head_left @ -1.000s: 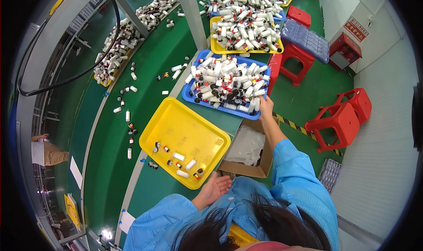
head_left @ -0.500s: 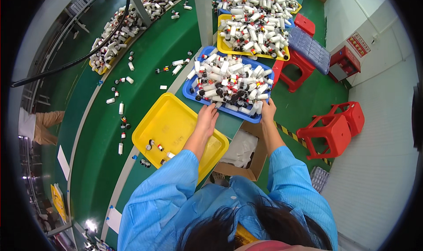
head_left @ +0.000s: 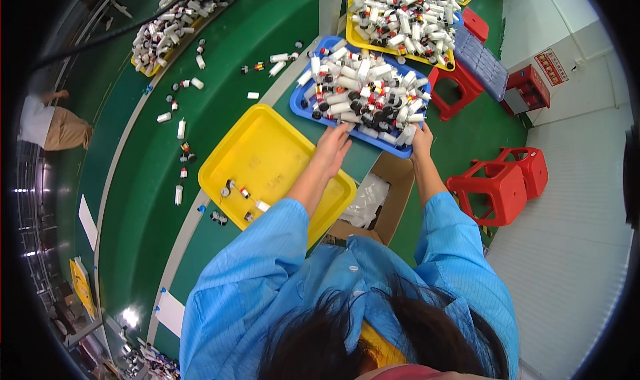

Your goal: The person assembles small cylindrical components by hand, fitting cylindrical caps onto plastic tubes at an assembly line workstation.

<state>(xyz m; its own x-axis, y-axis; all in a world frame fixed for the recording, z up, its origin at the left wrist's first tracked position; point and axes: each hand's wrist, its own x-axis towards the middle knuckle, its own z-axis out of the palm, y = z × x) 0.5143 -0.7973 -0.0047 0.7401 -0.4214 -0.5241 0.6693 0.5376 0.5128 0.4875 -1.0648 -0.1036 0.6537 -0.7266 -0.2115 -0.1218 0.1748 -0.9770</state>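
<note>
A blue tray (head_left: 299, 101) heaped with white tubes (head_left: 363, 80) with black and red caps lies just beyond a yellow tray (head_left: 273, 153). My left hand (head_left: 332, 148) stretches over the yellow tray, fingers spread, its tips at the blue tray's near rim. My right hand (head_left: 421, 139) grips the blue tray's near right corner. The yellow tray holds only a few small capped pieces (head_left: 241, 193) near its front left edge.
A green conveyor belt (head_left: 220, 93) carries scattered tubes. More heaped yellow trays (head_left: 437, 60) stand behind. An open cardboard box (head_left: 390, 200) with a plastic bag sits below the trays. Red stools (head_left: 497, 187) stand to the right. Another person (head_left: 50, 123) is at far left.
My left hand has travelled from close to my body, across the yellow tray, to the blue tray's near rim. My right hand has stayed at the tray's corner.
</note>
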